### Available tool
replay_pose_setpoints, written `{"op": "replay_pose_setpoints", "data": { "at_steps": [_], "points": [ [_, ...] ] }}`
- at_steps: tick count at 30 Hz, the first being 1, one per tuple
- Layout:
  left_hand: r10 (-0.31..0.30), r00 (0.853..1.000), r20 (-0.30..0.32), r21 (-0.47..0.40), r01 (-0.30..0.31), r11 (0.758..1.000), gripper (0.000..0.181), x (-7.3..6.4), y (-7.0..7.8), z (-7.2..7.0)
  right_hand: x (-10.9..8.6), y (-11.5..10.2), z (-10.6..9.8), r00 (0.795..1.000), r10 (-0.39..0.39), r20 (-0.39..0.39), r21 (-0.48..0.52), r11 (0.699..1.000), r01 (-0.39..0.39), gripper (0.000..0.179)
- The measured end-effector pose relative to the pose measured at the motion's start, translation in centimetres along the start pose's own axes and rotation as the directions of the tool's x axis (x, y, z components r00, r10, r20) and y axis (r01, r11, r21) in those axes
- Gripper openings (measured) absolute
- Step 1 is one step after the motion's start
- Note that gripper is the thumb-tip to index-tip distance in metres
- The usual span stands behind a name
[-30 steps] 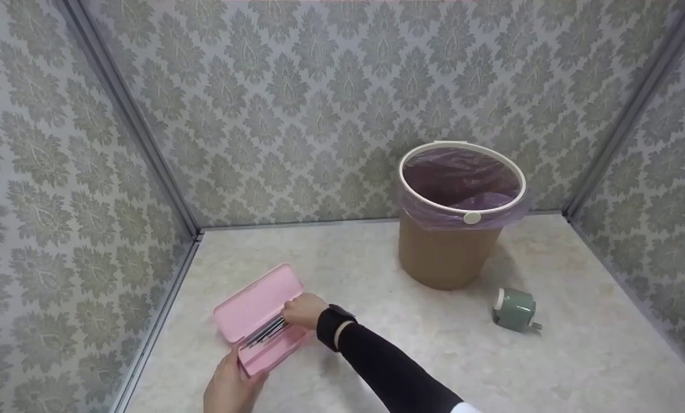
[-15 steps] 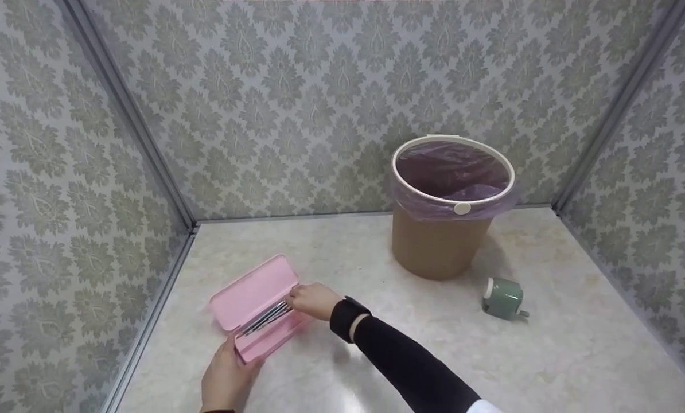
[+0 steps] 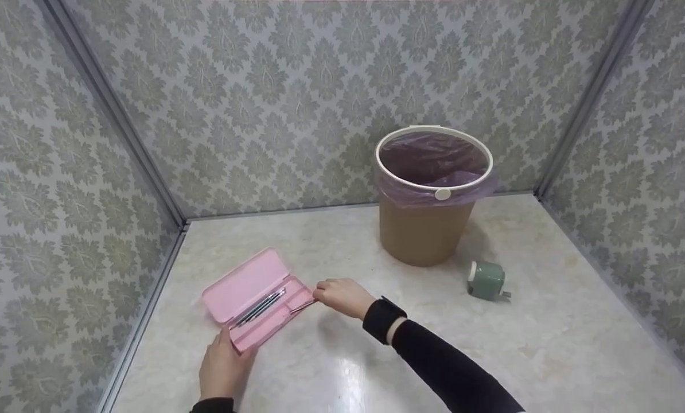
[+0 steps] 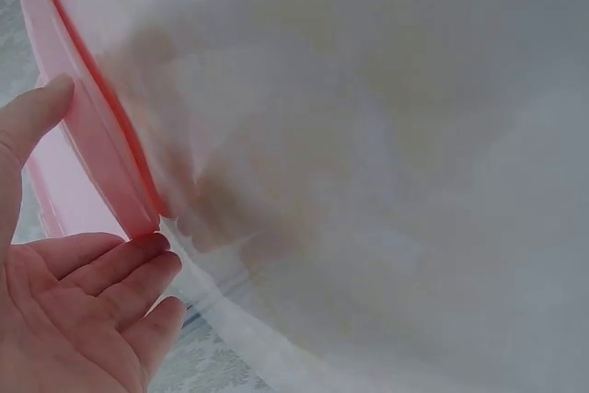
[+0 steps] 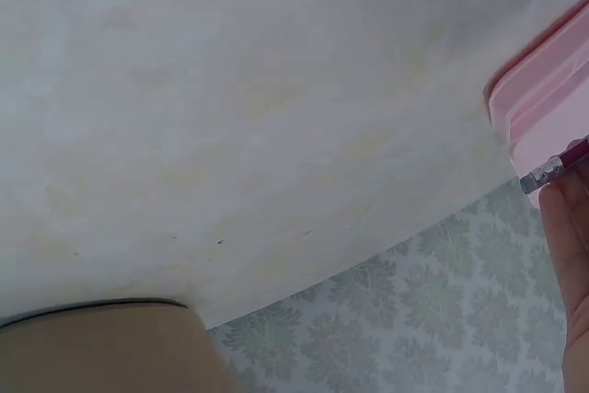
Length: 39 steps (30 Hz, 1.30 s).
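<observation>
A pink pencil case (image 3: pixel 244 287) lies with its lid swung back on the table, several dark pencils (image 3: pixel 260 307) inside. My left hand (image 3: pixel 223 367) holds its near end; in the left wrist view the thumb (image 4: pixel 57 98) presses one side and the fingertips meet the corner. My right hand (image 3: pixel 342 296) pinches a pencil (image 3: pixel 303 307) at the far end of the case, and that pencil slants down over the case's front edge. The right wrist view shows the red pencil's (image 5: pixel 552 172) metal band and eraser end sticking out past the fingers.
A brown trash bin (image 3: pixel 423 235) with a white rim and purple liner stands at the back, right of centre. In front of it, to the right, sits a green crank pencil sharpener (image 3: pixel 487 280). Patterned wall panels (image 3: pixel 331 86) enclose the table's back and sides.
My right hand has drawn back to the right out of the case, bringing one pencil away from the others. The left hand keeps its hold on the case. The whole head view has shifted slightly.
</observation>
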<state>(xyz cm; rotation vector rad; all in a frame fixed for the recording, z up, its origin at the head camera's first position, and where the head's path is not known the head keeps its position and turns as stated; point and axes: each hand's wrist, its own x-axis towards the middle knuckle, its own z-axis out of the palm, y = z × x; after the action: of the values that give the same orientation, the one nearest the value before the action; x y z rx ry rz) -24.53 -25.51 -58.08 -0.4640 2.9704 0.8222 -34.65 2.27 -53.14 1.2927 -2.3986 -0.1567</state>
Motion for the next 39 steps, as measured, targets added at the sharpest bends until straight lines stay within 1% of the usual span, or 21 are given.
{"op": "replay_pose_setpoints", "data": {
  "at_steps": [4,6,9,11,13,14,15,16,18,19,22,26,29,31,34,36,37,39],
  "points": [
    [0.003,1.000,-0.008,-0.010,-0.003,1.000,0.080,-0.2,0.3,-0.1,-2.5,0.8,-0.8,0.997,0.036,-0.063,0.035,0.999,-0.034,0.007],
    [0.009,1.000,-0.016,-0.002,-0.009,1.000,0.079,-0.3,0.5,-0.2,-3.9,1.1,-1.3,0.994,0.054,-0.097,0.058,0.997,-0.049,0.005],
    [0.030,0.999,-0.028,0.036,-0.029,0.999,0.082,-0.6,1.1,-0.5,-6.1,1.5,-2.0,0.988,0.080,-0.135,0.084,0.994,-0.069,0.005],
    [0.067,0.997,-0.036,0.072,-0.064,0.995,0.086,-0.7,1.5,-0.8,-7.4,1.7,-2.3,0.984,0.088,-0.154,0.090,0.993,-0.075,0.004],
    [0.135,0.989,-0.056,0.091,-0.129,0.987,0.087,-0.9,2.1,-1.0,-8.7,1.9,-2.6,0.981,0.099,-0.168,0.101,0.991,-0.083,0.005],
    [0.172,0.983,-0.064,0.093,-0.166,0.982,0.087,-1.1,2.5,-1.2,-9.3,2.0,-2.7,0.979,0.105,-0.173,0.111,0.990,-0.086,0.005],
    [0.213,0.974,-0.075,0.093,-0.206,0.974,0.086,-1.2,2.9,-1.3,-9.9,2.2,-2.9,0.978,0.111,-0.177,0.122,0.988,-0.090,0.003],
    [0.260,0.961,-0.091,0.092,-0.251,0.964,0.084,-1.4,3.3,-1.3,-10.5,2.3,-3.0,0.977,0.119,-0.180,0.134,0.986,-0.095,0.003],
    [0.345,0.930,-0.125,0.077,-0.338,0.938,0.081,-1.6,4.2,-1.2,-11.6,2.5,-3.3,0.973,0.140,-0.185,0.163,0.980,-0.110,0.003],
    [0.377,0.916,-0.133,0.067,-0.372,0.926,0.081,-1.7,4.8,-1.1,-12.2,2.6,-3.5,0.970,0.154,-0.190,0.179,0.976,-0.120,0.005],
    [0.471,0.869,-0.155,0.031,-0.472,0.881,0.081,-2.0,6.5,-0.5,-13.8,2.8,-3.9,0.958,0.201,-0.205,0.212,0.964,-0.157,0.009],
    [0.561,0.813,-0.156,-0.027,-0.571,0.820,0.080,-2.5,8.7,0.5,-15.8,2.8,-4.4,0.939,0.271,-0.210,0.248,0.944,-0.217,0.014],
    [0.609,0.778,-0.153,-0.078,-0.624,0.777,0.077,-3.0,10.1,1.5,-17.3,2.7,-4.5,0.917,0.331,-0.222,0.277,0.923,-0.266,0.016],
    [0.643,0.749,-0.160,-0.115,-0.661,0.742,0.074,-3.2,11.1,2.2,-18.3,2.6,-4.5,0.896,0.374,-0.239,0.302,0.906,-0.297,0.017],
    [0.680,0.714,-0.167,-0.184,-0.700,0.690,0.072,-3.5,12.6,3.2,-19.6,2.2,-4.4,0.860,0.429,-0.276,0.345,0.880,-0.328,0.020],
    [0.698,0.696,-0.167,-0.233,-0.716,0.658,0.068,-3.6,13.7,3.6,-20.2,1.9,-4.3,0.838,0.459,-0.297,0.381,0.861,-0.337,0.022],
    [0.704,0.692,-0.162,-0.260,-0.718,0.646,0.067,-3.7,14.2,3.8,-20.5,1.7,-4.3,0.827,0.472,-0.304,0.400,0.852,-0.339,0.023],
    [0.711,0.689,-0.143,-0.328,-0.711,0.622,0.065,-3.9,15.2,4.2,-20.8,1.3,-4.3,0.811,0.500,-0.304,0.444,0.827,-0.344,0.023]
  ]
}}
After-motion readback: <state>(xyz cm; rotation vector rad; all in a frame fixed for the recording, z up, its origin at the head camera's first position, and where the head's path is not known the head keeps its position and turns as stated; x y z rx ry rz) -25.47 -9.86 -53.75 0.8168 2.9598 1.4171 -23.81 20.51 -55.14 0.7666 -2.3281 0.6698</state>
